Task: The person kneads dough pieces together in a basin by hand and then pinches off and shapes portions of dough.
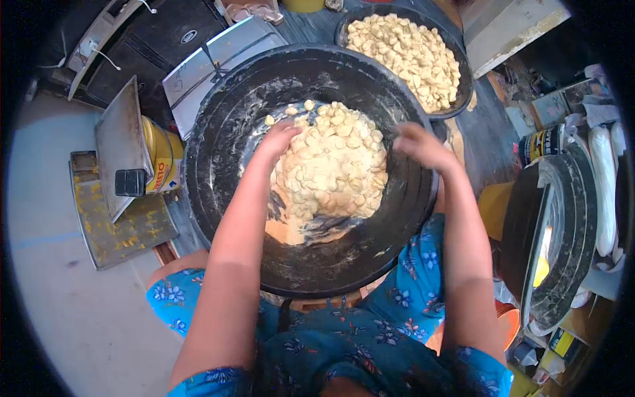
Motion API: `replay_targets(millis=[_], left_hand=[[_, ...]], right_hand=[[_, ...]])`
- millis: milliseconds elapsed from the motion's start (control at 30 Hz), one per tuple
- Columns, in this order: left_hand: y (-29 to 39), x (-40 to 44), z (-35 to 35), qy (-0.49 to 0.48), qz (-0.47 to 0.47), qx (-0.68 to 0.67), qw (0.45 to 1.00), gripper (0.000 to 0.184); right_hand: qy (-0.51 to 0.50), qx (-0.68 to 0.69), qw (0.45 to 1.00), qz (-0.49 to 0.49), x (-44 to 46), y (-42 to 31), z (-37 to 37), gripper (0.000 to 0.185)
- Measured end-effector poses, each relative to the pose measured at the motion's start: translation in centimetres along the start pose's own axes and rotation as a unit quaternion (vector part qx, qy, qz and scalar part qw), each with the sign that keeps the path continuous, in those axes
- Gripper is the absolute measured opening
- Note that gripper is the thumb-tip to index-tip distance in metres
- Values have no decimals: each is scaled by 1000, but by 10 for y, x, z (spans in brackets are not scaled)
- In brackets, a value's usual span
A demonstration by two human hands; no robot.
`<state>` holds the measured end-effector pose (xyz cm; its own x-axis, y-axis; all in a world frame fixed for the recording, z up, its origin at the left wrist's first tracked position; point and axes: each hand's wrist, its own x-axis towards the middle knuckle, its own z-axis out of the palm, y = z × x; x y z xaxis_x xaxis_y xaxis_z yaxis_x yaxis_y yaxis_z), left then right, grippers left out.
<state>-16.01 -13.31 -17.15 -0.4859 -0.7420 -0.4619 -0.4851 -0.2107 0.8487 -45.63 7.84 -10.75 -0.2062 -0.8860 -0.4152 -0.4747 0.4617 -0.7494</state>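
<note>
A large black basin (218, 192) sits in front of my body, its inner wall smeared with white flour. Inside it lies a heap of small pale dough pieces (337, 165), dusted with flour. My left hand (281, 137) is at the heap's left edge, fingers extended toward the pieces and partly blurred. On the other side, my right hand (423, 147) hovers near the basin's right wall, apart from the heap. Its fingers are spread, smeared a little by motion, with nothing visible in them. Loose flour (288, 228) covers the basin floor nearest me.
Behind the basin on the right stands a smaller black tub (463, 86) full of similar pieces (410, 59). To the left are a yellow container (165, 155) and a stained metal tray (119, 228). A large black round tub (562, 238) leans among clutter on the right.
</note>
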Motion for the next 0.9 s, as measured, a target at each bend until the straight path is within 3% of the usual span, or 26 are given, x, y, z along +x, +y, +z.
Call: replay_targets(millis=[33, 67, 100, 200, 300, 367, 433, 467, 533, 600, 633, 733, 767, 900], left_hand=[[-31, -2, -11, 10, -49, -4, 999, 46], [-58, -5, -15, 41, -87, -45, 994, 40], [-85, -4, -17, 73, -122, -89, 986, 35], [-207, 45, -22, 120, -66, 119, 983, 34], [-156, 35, 16, 251, -1, 55, 966, 36], [-167, 83, 34, 240, 93, 126, 958, 34], [-119, 103, 64, 227, 158, 152, 949, 32], [-101, 120, 75, 174, 183, 132, 959, 31], [-94, 163, 95, 100, 110, 78, 986, 33], [-94, 185, 117, 53, 57, 81, 994, 37], [-88, 178, 127, 102, 64, 150, 981, 43], [-95, 152, 135, 67, 127, 319, 937, 53], [-121, 146, 146, 127, 173, 465, 859, 57], [-124, 85, 132, 120, 199, 494, 838, 53]], right_hand=[[-114, -144, 982, -39, -7, -2, 8, 62], [-220, -287, 929, -82, -10, -11, 11, 64], [-180, -267, 943, -86, -10, -22, 15, 63], [-92, -238, 962, -100, -5, -58, 22, 61], [-83, -258, 955, -120, 4, -77, 20, 56], [-94, -266, 953, -108, 7, -73, 18, 56], [-99, -278, 951, -94, 6, -65, 15, 56], [-118, -282, 950, -67, 3, -65, 12, 56], [-156, -291, 944, -11, -3, -68, -1, 57], [-146, -285, 947, -21, -3, -62, -12, 57], [-135, -279, 950, -31, -2, -59, -16, 58], [-96, -244, 964, -54, -2, -63, -26, 58], [-87, -237, 965, -67, -3, -64, -28, 57], [-71, -229, 964, -114, -6, -65, -33, 53]])
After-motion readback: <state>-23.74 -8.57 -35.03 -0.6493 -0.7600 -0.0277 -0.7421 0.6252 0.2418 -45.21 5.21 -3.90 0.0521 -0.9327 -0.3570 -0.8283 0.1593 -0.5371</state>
